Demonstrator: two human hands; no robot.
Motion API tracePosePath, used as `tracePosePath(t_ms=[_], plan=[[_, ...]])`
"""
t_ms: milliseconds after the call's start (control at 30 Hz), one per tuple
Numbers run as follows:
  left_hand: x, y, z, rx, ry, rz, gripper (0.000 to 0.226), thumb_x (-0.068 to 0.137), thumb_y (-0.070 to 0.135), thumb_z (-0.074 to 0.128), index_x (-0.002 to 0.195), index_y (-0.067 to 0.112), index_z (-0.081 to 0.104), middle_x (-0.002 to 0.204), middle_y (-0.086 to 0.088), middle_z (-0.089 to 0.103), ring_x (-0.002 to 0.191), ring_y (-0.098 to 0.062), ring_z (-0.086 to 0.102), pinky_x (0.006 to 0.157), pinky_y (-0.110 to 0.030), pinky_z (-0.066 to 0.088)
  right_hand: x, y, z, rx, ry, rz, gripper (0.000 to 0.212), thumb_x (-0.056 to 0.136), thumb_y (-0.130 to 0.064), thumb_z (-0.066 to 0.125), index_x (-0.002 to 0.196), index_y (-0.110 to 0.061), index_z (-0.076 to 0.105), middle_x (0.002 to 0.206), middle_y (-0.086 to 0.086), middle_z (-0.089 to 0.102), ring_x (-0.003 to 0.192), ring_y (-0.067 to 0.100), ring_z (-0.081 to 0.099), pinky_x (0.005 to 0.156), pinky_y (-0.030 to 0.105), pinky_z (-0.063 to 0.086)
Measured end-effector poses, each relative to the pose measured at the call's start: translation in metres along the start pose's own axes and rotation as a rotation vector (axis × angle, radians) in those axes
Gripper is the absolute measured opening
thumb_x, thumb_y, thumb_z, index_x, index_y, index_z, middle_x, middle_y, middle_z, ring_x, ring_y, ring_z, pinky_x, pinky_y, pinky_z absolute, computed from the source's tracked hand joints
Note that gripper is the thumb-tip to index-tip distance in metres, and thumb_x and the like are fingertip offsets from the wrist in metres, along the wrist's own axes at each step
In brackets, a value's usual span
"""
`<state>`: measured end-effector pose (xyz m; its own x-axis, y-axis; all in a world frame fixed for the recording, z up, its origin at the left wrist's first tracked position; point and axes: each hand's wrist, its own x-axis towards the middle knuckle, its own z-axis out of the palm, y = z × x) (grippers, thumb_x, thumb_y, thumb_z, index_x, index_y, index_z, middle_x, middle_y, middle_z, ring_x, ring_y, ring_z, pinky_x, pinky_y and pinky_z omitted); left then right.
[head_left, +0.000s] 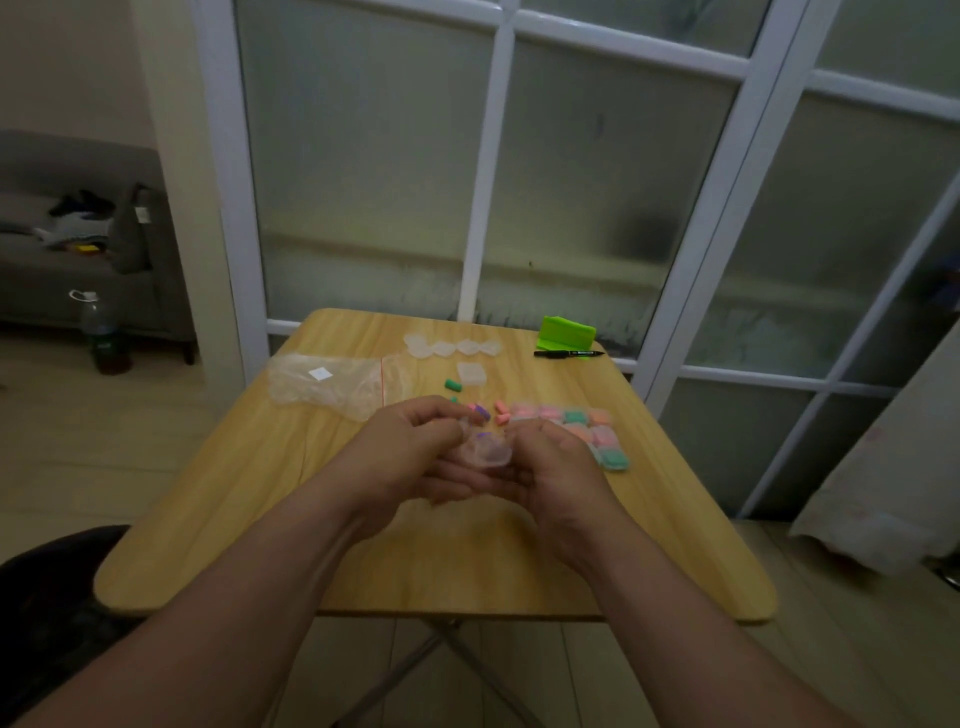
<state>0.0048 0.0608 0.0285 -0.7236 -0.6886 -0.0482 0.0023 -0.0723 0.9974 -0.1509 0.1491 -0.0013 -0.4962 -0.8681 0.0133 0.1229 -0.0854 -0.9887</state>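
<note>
Over the middle of the wooden table, both hands hold a small clear plastic case with a purple piece inside. My left hand pinches the case from the left with curled fingers. My right hand cups and grips it from the right. Loose foam earplugs lie just beyond: a purple one, pink ones and a green one. To the right sit several filled clear cases in rows, holding pink, green and orange pieces.
Empty clear cases line the table's far side, with one more nearer. A crumpled clear bag lies at the far left. A black pen and a green stand sit at the far right. Glass doors stand behind.
</note>
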Motion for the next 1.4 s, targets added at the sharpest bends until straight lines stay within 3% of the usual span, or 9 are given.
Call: tracePosePath(t_ms=[100, 300, 400, 500, 667, 767, 900, 1200, 1400], plan=[[0.003, 0.002, 0.001, -0.03, 0.058, 0.019, 0.015, 0.102, 0.009, 0.061, 0.113, 0.003, 0.07, 0.092, -0.025, 0.077, 0.077, -0.032, 0.077, 0.06, -0.031, 0.063, 0.003, 0.001, -0.002, 0.034, 0.026, -0.008, 0.019, 0.102, -0.014, 0.062, 0.11, 0.003, 0.069, 0.109, 0.022, 0.077, 0.102, 0.039, 0.076, 0.091, 0.055, 0.063], [0.006, -0.017, 0.027, -0.079, 0.109, 0.004, 0.023, 0.098, -0.002, 0.063, 0.12, -0.008, 0.058, 0.08, -0.02, 0.072, 0.061, -0.023, 0.068, 0.055, -0.028, 0.058, 0.002, -0.001, 0.006, -0.203, 0.193, 0.05, 0.022, 0.104, -0.033, 0.064, 0.105, -0.015, 0.077, 0.099, 0.013, 0.079, 0.089, 0.034, 0.074, 0.076, 0.046, 0.061], [0.008, -0.009, 0.015, -0.187, 0.004, -0.061, 0.027, 0.101, 0.004, 0.063, 0.126, -0.006, 0.058, 0.098, -0.021, 0.074, 0.073, -0.023, 0.073, 0.067, -0.03, 0.061, 0.008, -0.012, -0.002, -0.392, 0.162, -0.09, 0.02, 0.104, -0.039, 0.063, 0.108, -0.029, 0.08, 0.098, -0.004, 0.079, 0.094, 0.022, 0.07, 0.074, 0.036, 0.057], [0.006, -0.008, 0.004, -0.239, -0.202, -0.123, 0.03, 0.104, 0.002, 0.055, 0.133, -0.002, 0.06, 0.106, -0.021, 0.067, 0.075, -0.018, 0.069, 0.067, -0.028, 0.058, 0.007, -0.016, 0.005, -0.389, -0.051, -0.126, 0.022, 0.105, -0.033, 0.064, 0.112, -0.022, 0.081, 0.102, -0.003, 0.08, 0.093, 0.013, 0.075, 0.076, 0.027, 0.06], [0.017, -0.011, -0.013, -0.291, -0.109, -0.167, 0.019, 0.103, 0.018, 0.057, 0.117, 0.009, 0.064, 0.08, -0.003, 0.06, 0.059, -0.009, 0.048, 0.057, -0.022, 0.035, 0.024, -0.018, 0.01, -0.442, 0.029, -0.065, 0.036, 0.105, -0.054, 0.054, 0.114, -0.027, 0.077, 0.103, -0.006, 0.077, 0.092, 0.012, 0.07, 0.08, 0.032, 0.054], [0.03, -0.004, -0.038, -0.499, 0.109, -0.176, 0.027, 0.104, 0.033, 0.05, 0.113, 0.011, 0.062, 0.074, 0.0, 0.054, 0.058, -0.01, 0.043, 0.054, -0.022, 0.028, 0.037, -0.016, -0.003, -0.401, 0.242, -0.03, 0.032, 0.107, -0.046, 0.055, 0.103, -0.023, 0.077, 0.099, 0.0, 0.077, 0.084, 0.015, 0.067, 0.081, 0.04, 0.057], [0.04, -0.011, -0.059, -0.625, 0.29, -0.187, 0.044, 0.109, 0.047, 0.038, 0.118, 0.012, 0.062, 0.075, 0.0, 0.053, 0.058, -0.009, 0.039, 0.053, -0.021, 0.028, 0.04, -0.002, -0.014, -0.614, 0.229, -0.021, 0.019, 0.107, -0.034, 0.06, 0.1, -0.027, 0.076, 0.097, -0.002, 0.075, 0.084, 0.015, 0.069, 0.083, 0.04, 0.059], [0.043, -0.014, -0.051, -0.592, 0.3, -0.205, 0.045, 0.105, 0.047, 0.043, 0.126, 0.015, 0.066, 0.1, -0.009, 0.061, 0.063, -0.014, 0.046, 0.057, -0.027, 0.038, 0.049, 0.014, 0.003, -0.85, 0.116, -0.104, 0.014, 0.105, -0.023, 0.063, 0.107, -0.029, 0.075, 0.1, -0.006, 0.073, 0.093, 0.013, 0.067, 0.076, 0.032, 0.05], [0.052, -0.014, -0.052, -0.631, 0.235, -0.213, 0.041, 0.101, 0.048, 0.045, 0.112, 0.013, 0.063, 0.072, -0.001, 0.051, 0.057, -0.013, 0.038, 0.056, -0.026, 0.029, 0.069, 0.016, 0.019, -1.028, 0.128, -0.23, 0.014, 0.102, -0.022, 0.065, 0.111, -0.029, 0.072, 0.103, -0.012, 0.068, 0.092, 0.003, 0.06, 0.069, 0.018, 0.041]])
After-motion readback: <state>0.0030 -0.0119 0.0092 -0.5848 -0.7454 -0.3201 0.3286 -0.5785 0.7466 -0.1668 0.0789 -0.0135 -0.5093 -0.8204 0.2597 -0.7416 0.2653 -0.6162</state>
